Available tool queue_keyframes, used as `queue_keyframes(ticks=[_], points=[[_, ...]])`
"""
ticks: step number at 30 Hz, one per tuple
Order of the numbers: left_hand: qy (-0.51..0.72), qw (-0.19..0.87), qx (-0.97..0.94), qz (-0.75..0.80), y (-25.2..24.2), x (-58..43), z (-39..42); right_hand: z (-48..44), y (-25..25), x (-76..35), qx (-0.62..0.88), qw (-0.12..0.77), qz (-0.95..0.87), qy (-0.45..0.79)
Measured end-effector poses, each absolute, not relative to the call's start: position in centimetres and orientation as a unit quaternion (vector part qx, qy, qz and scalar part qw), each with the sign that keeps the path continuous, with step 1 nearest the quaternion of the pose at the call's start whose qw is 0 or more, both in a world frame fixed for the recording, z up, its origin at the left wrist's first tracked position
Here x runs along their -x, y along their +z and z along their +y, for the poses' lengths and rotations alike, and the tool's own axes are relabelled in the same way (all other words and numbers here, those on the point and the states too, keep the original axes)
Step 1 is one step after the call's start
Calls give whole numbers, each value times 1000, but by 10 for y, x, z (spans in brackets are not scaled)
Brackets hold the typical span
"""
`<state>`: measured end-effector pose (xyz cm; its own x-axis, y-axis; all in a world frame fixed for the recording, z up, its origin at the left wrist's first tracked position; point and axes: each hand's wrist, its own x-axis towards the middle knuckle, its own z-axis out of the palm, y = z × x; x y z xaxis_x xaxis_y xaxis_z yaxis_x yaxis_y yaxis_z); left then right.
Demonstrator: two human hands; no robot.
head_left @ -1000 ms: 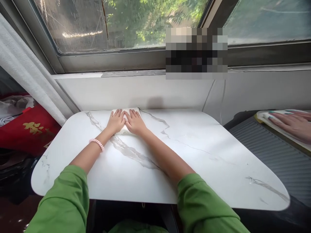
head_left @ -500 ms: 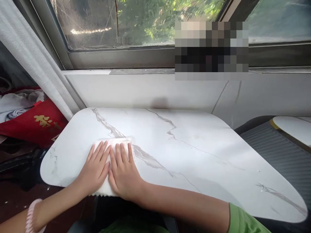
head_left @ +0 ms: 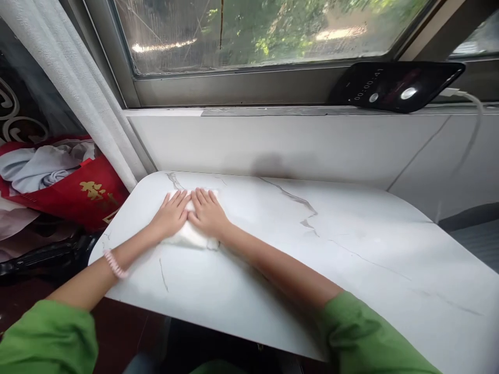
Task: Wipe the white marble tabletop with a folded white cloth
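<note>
A white cloth (head_left: 191, 236) lies flat on the marble-patterned white table (head_left: 249, 291), near its far left part. My left hand (head_left: 171, 214) rests palm down on the cloth's left side, fingers stretched out, with a pink coiled band (head_left: 116, 265) round the wrist. Beside it, my right hand (head_left: 209, 213) presses flat on the same cloth, fingers extended. The thumbs almost meet in the middle. Both hands cover much of the cloth's upper part.
A black phone (head_left: 401, 85) with a white cable (head_left: 473, 124) leans on the window ledge. To the left are a pale curtain (head_left: 74, 88) and a red bag (head_left: 70, 195) with clothes in it. The white wall (head_left: 241, 140) borders the table's far edge.
Both hands have slid the cloth away from me, from near the front edge toward the table's far edge. The camera view has shifted, so the left sleeve now shows.
</note>
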<state>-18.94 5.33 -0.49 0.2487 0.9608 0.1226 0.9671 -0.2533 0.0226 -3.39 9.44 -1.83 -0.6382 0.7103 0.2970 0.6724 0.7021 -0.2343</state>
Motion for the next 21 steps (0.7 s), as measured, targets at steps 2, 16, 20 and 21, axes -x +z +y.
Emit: queue_keyframes(ticks=[2,16,20,21], points=[[-56,27,800,-597,-3,202,96,127,-19,51,417,186,-888,46],[-60,49,824,-561,-3,229,157,180,-28,85,447,244,-860,14],[-63,47,815,-574,-3,234,117,146,-28,89,423,237,-874,23],[-66,47,815,-574,-2,237,103,134,-28,91,416,238,-877,24]])
